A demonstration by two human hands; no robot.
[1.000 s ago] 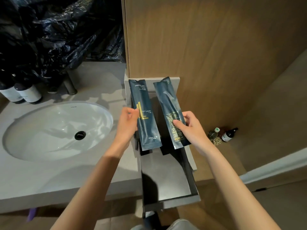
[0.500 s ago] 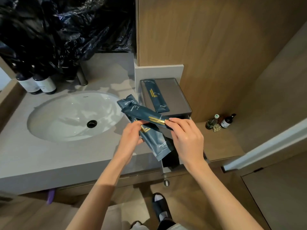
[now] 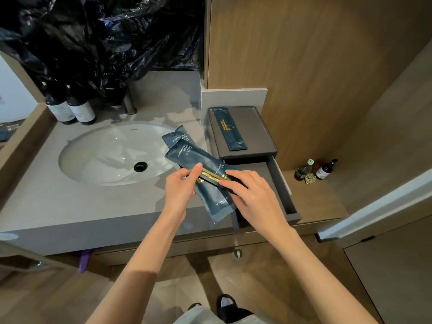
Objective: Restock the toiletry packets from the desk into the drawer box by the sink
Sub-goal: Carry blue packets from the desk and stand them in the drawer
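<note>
Standing at the back left of the counter (image 3: 46,206) are two dark bottles (image 3: 71,111) with pale labels, under a heap of black plastic (image 3: 93,38). One white sink (image 3: 112,153) is sitting beside them. Both hands are meeting just right of the sink, above the counter's edge, and are holding two packets (image 3: 211,202) that are crossing each other. The left hand (image 3: 180,190) is pinching the pair, thumb on top. The right hand (image 3: 253,197) is laying its fingers over the right end of the upper one and gripping it; its thumb is hidden. A third packet (image 3: 230,128) is lying flat on the top tray of the drawer box (image 3: 247,156). One drawer (image 3: 281,185) is standing pulled out below the tray, under the right hand. Far right, small bottles (image 3: 326,170) are clustering on a wooden ledge (image 3: 311,202): two are plain to count, and a third is hard to make out.
</note>
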